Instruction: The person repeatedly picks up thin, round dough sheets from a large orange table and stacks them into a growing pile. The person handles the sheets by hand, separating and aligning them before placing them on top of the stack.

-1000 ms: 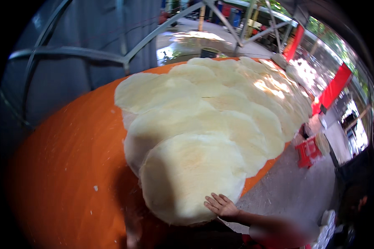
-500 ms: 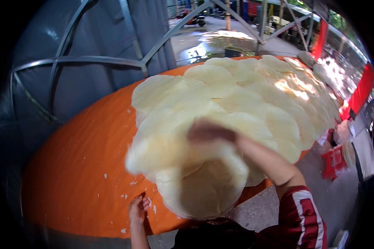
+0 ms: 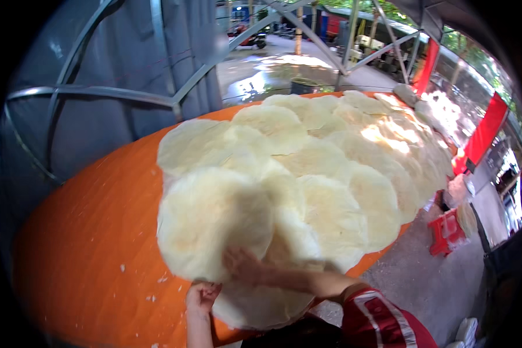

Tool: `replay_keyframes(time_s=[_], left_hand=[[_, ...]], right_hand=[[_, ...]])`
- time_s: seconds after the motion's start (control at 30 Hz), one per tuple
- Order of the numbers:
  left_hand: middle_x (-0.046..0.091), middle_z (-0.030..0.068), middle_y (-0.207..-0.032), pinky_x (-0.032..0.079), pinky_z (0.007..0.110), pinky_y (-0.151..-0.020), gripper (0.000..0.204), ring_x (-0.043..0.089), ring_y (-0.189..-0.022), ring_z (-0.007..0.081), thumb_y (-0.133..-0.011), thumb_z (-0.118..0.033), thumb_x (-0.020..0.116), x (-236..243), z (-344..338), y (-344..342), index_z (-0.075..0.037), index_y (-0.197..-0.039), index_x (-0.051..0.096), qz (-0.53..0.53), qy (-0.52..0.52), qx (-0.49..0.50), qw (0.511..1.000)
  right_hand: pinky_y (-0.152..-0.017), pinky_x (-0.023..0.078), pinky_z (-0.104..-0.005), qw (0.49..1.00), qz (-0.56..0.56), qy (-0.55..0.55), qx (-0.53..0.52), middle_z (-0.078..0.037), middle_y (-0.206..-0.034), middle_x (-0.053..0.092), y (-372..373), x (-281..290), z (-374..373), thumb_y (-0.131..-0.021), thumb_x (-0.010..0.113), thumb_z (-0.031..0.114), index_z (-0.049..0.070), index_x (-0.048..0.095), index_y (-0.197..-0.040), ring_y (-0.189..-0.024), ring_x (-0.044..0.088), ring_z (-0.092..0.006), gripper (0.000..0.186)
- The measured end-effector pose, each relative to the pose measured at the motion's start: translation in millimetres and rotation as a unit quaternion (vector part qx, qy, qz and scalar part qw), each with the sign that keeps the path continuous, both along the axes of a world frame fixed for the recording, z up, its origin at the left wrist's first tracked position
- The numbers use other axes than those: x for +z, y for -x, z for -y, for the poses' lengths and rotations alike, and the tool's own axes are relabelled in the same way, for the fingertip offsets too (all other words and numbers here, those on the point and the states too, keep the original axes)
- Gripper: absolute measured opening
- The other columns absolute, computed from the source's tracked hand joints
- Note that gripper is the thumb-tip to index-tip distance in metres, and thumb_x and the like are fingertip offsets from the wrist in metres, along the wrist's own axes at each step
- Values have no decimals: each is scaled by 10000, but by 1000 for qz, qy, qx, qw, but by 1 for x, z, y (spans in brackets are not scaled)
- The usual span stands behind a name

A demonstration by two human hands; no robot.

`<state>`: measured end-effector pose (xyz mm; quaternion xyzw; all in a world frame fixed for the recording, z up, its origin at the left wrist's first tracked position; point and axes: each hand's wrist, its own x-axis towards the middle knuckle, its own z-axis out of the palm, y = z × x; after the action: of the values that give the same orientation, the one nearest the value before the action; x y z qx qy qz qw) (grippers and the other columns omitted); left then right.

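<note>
Many thin, pale round flatbreads overlap on an orange cloth (image 3: 93,232). One large flatbread (image 3: 206,214) lies on top at the left of the pile, with a shadow across its right side. On its lower right part rests my right hand (image 3: 242,264), fingers spread and palm down. My left hand (image 3: 202,297) is at that flatbread's near edge, its fingers curled in; whether they pinch the edge is hard to make out. Closest to my body, another flatbread (image 3: 261,307) sits partly beneath my right forearm.
Small white scraps (image 3: 151,298) dot the cloth at the left. Metal frame bars (image 3: 116,91) and a grey sheet wall (image 3: 127,46) stand beyond the far left edge. A red plastic stool (image 3: 446,232) is on the floor at the right. Behind the table is a dark tub (image 3: 304,87).
The blurred flatbread now lies spread over the pile's left side. My right hand has come down toward me onto it, and my left hand now meets its edge. The view has shifted slightly.
</note>
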<state>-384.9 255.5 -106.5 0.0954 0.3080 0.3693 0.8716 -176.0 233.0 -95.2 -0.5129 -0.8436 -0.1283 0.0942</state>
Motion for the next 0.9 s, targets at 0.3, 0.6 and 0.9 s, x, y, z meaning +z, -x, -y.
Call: replay_keyframes(time_s=[0.3, 0.6, 0.9], left_hand=[[573, 173, -969, 422, 512, -875, 399, 552, -920, 341, -635, 114, 418, 54, 1, -29, 8, -1010, 508, -35, -136, 82, 987], [525, 129, -1042, 432, 386, -802, 252, 510, -947, 223, -733, -62, 511, 30, 63, -44, 15, -972, 525, -407, -332, 203, 826], [560, 111, -923, 461, 324, -694, 300, 550, -812, 219, -662, 33, 577, -13, 62, -28, 21, -954, 507, -452, -110, 261, 846]], right_hand=[[-720, 416, -401, 989, -110, 95, 9, -102, -881, 523, -32, 37, -43, -688, 520, 158, 19, 527, -926, -816, 520, -272, 276], [-758, 446, -342, 985, -30, -129, 114, -30, -970, 606, -317, 248, -40, -615, 613, 114, 122, 620, -887, -908, 559, -230, 272], [-879, 365, -371, 945, 48, 208, -246, -90, -1093, 525, -481, 138, 135, -648, 569, 73, 98, 483, -1143, -1011, 495, -226, 504]])
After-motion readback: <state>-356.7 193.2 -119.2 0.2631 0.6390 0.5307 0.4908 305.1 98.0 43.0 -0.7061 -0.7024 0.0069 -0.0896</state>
